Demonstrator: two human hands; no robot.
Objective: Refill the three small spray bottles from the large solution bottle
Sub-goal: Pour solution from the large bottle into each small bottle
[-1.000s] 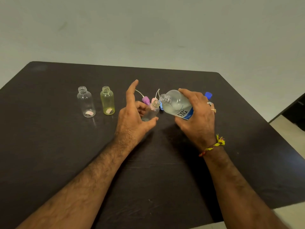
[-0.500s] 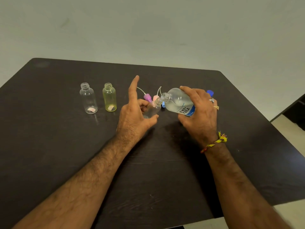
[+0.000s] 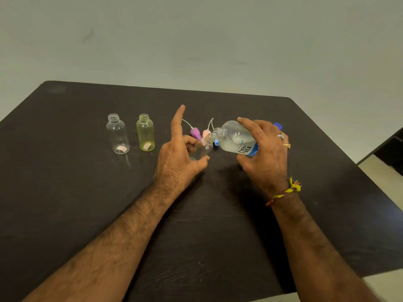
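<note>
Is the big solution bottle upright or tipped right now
Tipped. The right hand holds the large solution bottle nearly on its side, open neck angled down to the mouth of the small bottle in the left hand.

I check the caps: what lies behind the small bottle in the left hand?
Behind the small bottle lie a purple spray cap, a pink one and something blue, largely hidden by both bottles.
</note>
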